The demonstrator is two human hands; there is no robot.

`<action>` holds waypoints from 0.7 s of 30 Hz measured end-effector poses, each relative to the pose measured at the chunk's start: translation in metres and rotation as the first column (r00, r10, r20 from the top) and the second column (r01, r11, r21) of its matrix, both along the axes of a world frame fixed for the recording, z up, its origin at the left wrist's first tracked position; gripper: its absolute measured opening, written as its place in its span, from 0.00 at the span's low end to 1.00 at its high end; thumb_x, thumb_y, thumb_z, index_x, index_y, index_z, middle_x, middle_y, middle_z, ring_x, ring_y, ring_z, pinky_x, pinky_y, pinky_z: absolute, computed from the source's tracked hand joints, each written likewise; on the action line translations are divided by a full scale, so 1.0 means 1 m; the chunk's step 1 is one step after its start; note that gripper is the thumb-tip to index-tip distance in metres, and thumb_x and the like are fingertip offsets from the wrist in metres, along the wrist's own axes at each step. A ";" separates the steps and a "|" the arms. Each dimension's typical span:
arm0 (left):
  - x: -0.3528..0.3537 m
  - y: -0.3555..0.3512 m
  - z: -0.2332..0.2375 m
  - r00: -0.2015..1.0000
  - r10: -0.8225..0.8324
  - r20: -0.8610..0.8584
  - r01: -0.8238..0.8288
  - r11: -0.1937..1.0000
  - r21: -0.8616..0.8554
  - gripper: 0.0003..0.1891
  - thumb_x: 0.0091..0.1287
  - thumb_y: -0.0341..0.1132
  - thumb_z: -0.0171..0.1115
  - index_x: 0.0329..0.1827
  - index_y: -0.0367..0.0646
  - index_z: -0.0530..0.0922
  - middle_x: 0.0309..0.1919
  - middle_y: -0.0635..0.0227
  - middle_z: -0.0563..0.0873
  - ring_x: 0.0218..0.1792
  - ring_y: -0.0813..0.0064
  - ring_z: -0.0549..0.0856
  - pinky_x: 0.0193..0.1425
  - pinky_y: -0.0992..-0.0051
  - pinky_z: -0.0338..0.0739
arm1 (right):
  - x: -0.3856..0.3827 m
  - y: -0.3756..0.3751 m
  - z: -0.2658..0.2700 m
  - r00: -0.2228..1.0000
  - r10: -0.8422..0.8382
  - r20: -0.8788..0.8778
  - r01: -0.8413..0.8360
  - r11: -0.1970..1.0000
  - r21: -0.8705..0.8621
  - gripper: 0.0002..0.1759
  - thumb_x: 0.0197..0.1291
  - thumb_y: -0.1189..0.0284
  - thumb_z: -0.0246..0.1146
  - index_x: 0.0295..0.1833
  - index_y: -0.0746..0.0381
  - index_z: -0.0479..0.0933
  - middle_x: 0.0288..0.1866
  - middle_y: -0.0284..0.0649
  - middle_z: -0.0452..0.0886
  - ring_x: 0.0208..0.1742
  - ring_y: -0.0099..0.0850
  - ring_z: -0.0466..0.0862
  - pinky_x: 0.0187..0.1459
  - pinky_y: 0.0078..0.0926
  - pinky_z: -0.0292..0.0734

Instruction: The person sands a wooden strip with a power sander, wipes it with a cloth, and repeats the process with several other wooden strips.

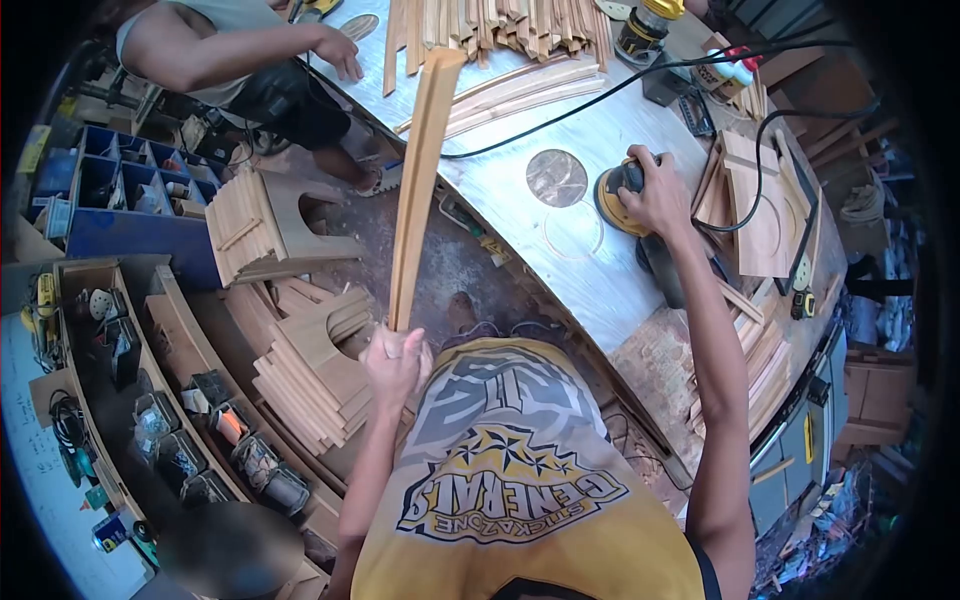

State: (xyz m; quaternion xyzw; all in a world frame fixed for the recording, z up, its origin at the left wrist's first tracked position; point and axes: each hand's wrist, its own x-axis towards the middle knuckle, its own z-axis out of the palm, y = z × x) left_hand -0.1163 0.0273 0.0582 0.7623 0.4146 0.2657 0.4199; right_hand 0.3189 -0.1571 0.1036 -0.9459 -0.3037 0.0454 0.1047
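Note:
A long, narrow wooden strip (422, 190) is gripped near its lower end by my left hand (396, 362), in front of my body. It points up and away, slightly tilted to the right, with its far end over the edge of the metal-topped table (490, 205). On that table my right hand (655, 192) is wrapped round the top of a yellow and black sander (618, 200). Left of the sander, a round disc (556, 178) lies on the metal surface beside a faint circle outline. The sander's underside is hidden.
Wooden strips (490, 28) are piled at the table's far end. A black cable (590, 100) crosses the tabletop. Cut wooden panels (765, 215) lie right of the sander. Another person's hand (338, 52) is at the far left table edge. Stacked slatted pieces (310, 370) stand at left.

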 end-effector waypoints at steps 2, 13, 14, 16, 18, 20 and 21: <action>0.005 -0.004 0.008 0.998 -0.042 0.045 0.042 0.999 -0.006 0.19 0.69 0.44 0.78 0.35 0.38 0.81 0.25 0.57 0.88 0.27 0.69 0.88 0.35 0.65 0.82 | 0.000 0.000 -0.002 1.000 -0.004 0.018 0.004 1.000 -0.006 0.36 0.53 0.61 0.75 0.70 0.43 0.73 0.58 0.54 0.77 0.51 0.59 0.87 0.54 0.53 0.84; 0.021 -0.015 0.022 0.969 -0.197 -0.149 0.202 0.979 0.022 0.22 0.72 0.50 0.72 0.37 0.37 0.82 0.25 0.53 0.87 0.29 0.59 0.91 0.37 0.63 0.82 | -0.004 -0.008 -0.004 1.000 -0.001 -0.006 0.001 1.000 -0.001 0.35 0.57 0.61 0.74 0.71 0.43 0.72 0.58 0.58 0.77 0.52 0.64 0.85 0.54 0.54 0.84; 0.021 -0.015 0.019 0.967 -0.204 -0.156 0.204 0.979 -0.013 0.22 0.72 0.50 0.72 0.37 0.37 0.82 0.25 0.53 0.87 0.29 0.59 0.91 0.37 0.63 0.82 | -0.011 -0.012 -0.003 1.000 -0.003 -0.019 0.003 0.999 -0.034 0.35 0.57 0.61 0.74 0.71 0.43 0.72 0.58 0.58 0.77 0.52 0.64 0.85 0.54 0.54 0.84; 0.019 -0.014 0.004 0.852 -0.444 -0.276 0.353 0.878 -0.323 0.26 0.75 0.55 0.66 0.41 0.34 0.83 0.26 0.48 0.87 0.32 0.52 0.91 0.39 0.59 0.82 | -0.022 -0.014 0.011 0.999 -0.033 0.009 0.033 0.999 0.007 0.35 0.56 0.58 0.74 0.70 0.45 0.72 0.56 0.56 0.79 0.53 0.60 0.86 0.55 0.52 0.82; 0.011 -0.023 -0.026 0.830 -0.503 -0.239 0.349 0.804 -0.481 0.28 0.76 0.57 0.63 0.42 0.33 0.84 0.27 0.45 0.87 0.33 0.49 0.91 0.40 0.57 0.81 | -0.030 -0.022 0.028 0.999 -0.044 0.026 0.045 0.999 -0.017 0.35 0.55 0.58 0.74 0.69 0.46 0.74 0.55 0.57 0.80 0.53 0.59 0.86 0.56 0.51 0.82; 0.011 -0.030 -0.048 0.805 -0.556 -0.208 0.336 0.715 -0.613 0.30 0.77 0.58 0.60 0.42 0.32 0.85 0.28 0.43 0.86 0.35 0.46 0.91 0.41 0.55 0.81 | -0.038 -0.029 0.046 0.996 -0.052 0.071 0.047 0.997 0.063 0.35 0.55 0.57 0.74 0.69 0.45 0.75 0.55 0.57 0.81 0.54 0.59 0.86 0.56 0.51 0.82; 0.016 -0.028 -0.057 0.747 -0.614 -0.257 0.381 0.711 -0.591 0.31 0.78 0.59 0.59 0.41 0.32 0.85 0.29 0.42 0.87 0.36 0.44 0.91 0.42 0.54 0.81 | -0.042 -0.027 0.054 0.996 -0.046 0.078 0.043 0.998 0.049 0.35 0.56 0.57 0.75 0.70 0.45 0.76 0.56 0.55 0.81 0.54 0.58 0.86 0.57 0.50 0.82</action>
